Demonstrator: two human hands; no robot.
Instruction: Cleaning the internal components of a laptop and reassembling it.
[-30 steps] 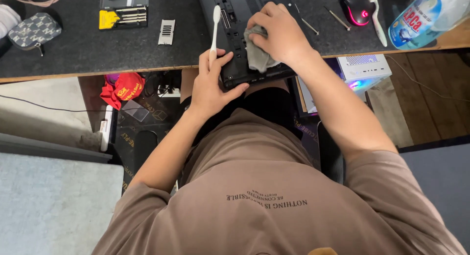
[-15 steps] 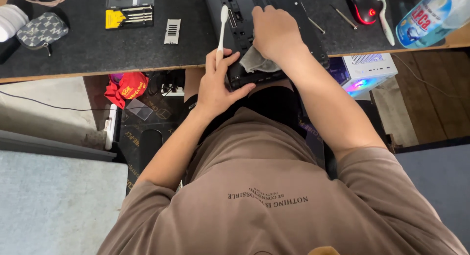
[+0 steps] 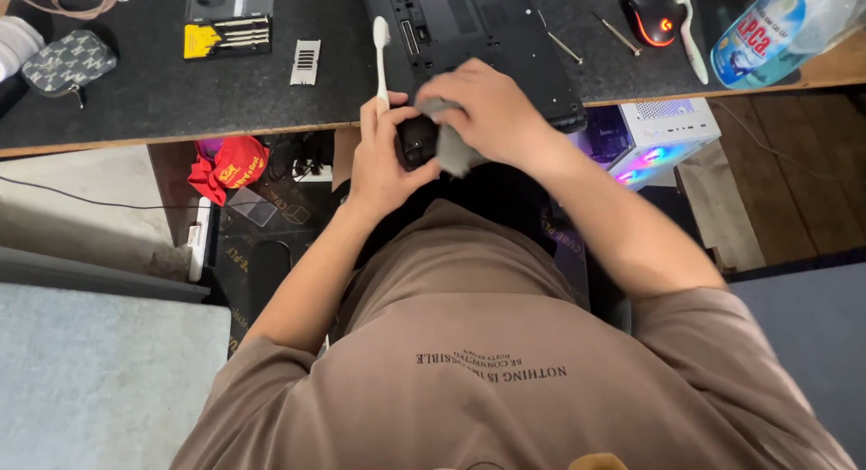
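Small black part is sitting at the near edge of the surface, just below the upturned black laptop — the left hand is clamping its grip around it, with a white toothbrush sticking up from between those same fingers. The right hand is pressing a grey cloth against the part, fingers closed on the cloth. Further off, a screwdriver kit and a little vent grille are lying on the mat, and a black mouse is glowing off to the right.
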